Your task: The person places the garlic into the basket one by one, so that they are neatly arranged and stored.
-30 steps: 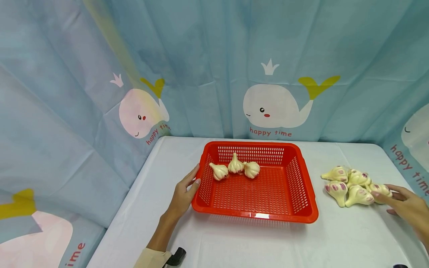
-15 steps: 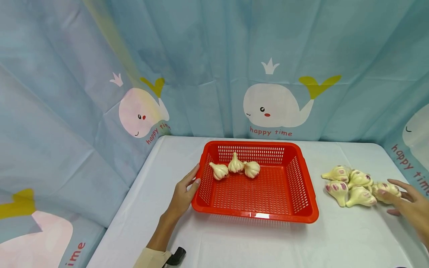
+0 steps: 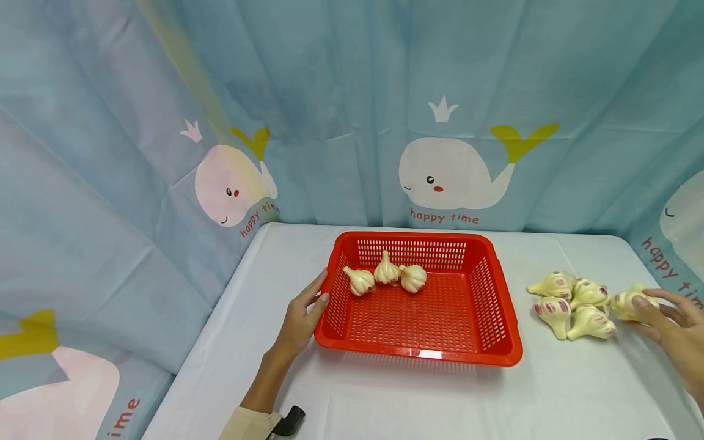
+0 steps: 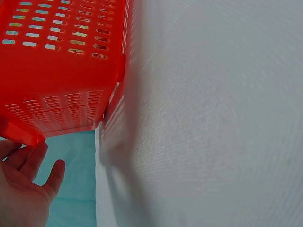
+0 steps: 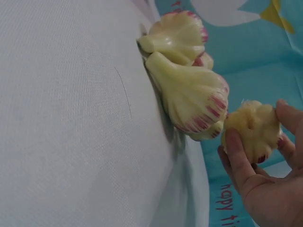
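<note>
In the head view, my left hand [image 3: 299, 318] rests against the left rim of a red plastic basket [image 3: 418, 353], its fingertips at the edge. The left wrist view shows those fingers [image 4: 35, 161] touching the basket's corner, with the thumb apart. Three whitish garlic bulbs [image 3: 387, 270] lie inside, toward the back left. At the far right, my right hand [image 3: 673, 321] holds a pale garlic bulb [image 5: 253, 130] between thumb and fingers. Just left of it, several purple-streaked garlic bulbs [image 3: 591, 322] sit clustered on the table; in the right wrist view they overlap one another.
A white cloth covers the table [image 3: 407, 403]. Behind it and along the left hangs a light blue curtain [image 3: 341, 91] with whale prints, close to the table's back edge. The basket occupies the table's middle.
My right hand has drawn its garlic bulb slightly right, away from the cluster, and turned it so the stem points up. The left hand and basket stay in place.
</note>
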Demonstrator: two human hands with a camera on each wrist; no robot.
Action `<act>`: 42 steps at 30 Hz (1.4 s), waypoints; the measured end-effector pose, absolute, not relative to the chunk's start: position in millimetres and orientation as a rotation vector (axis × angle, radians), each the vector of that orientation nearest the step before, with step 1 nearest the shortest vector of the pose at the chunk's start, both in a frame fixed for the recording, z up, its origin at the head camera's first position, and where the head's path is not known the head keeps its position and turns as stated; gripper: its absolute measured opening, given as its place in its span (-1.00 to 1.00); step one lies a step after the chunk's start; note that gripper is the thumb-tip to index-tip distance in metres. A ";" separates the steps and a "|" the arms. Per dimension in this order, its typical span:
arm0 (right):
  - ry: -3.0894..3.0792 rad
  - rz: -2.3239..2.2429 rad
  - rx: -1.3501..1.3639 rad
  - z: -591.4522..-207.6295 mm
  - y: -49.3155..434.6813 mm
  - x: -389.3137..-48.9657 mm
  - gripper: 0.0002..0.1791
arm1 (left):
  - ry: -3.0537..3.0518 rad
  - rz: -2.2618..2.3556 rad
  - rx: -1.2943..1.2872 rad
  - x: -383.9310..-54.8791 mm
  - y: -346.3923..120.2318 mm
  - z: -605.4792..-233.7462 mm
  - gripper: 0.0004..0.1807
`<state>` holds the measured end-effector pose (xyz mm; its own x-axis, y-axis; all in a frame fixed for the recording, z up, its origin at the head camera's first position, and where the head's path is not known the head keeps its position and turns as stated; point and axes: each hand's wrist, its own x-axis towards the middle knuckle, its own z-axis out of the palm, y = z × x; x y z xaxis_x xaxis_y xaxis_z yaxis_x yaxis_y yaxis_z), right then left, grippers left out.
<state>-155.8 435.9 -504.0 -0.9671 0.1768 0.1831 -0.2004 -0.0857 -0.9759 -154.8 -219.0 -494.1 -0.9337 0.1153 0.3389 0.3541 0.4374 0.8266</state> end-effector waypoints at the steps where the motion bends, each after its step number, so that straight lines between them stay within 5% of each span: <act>1: -1.920 2.127 0.044 -503.4 434.6 -155.9 -0.53 | -2.458 -1.497 -0.410 -154.8 -219.2 -494.2 -0.40; 10: -2.161 1.798 -0.019 -489.4 421.1 -155.3 -0.05 | -2.450 -1.500 -0.420 -154.3 -218.6 -493.6 -0.40; 24: -2.552 1.447 -0.354 -479.8 404.2 -157.1 -0.10 | -2.451 -1.505 -0.410 -154.3 -218.7 -494.2 -0.40; 42: -2.530 1.557 -0.008 -466.3 372.7 -169.0 -0.23 | -2.457 -1.486 -0.413 -154.6 -219.3 -494.9 -0.40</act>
<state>-169.0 372.7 -466.3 -0.9854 0.0937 0.1423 -0.0849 0.4544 -0.8867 -154.6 -219.3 -494.9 -0.9313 0.1157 0.3455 0.3597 0.4428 0.8213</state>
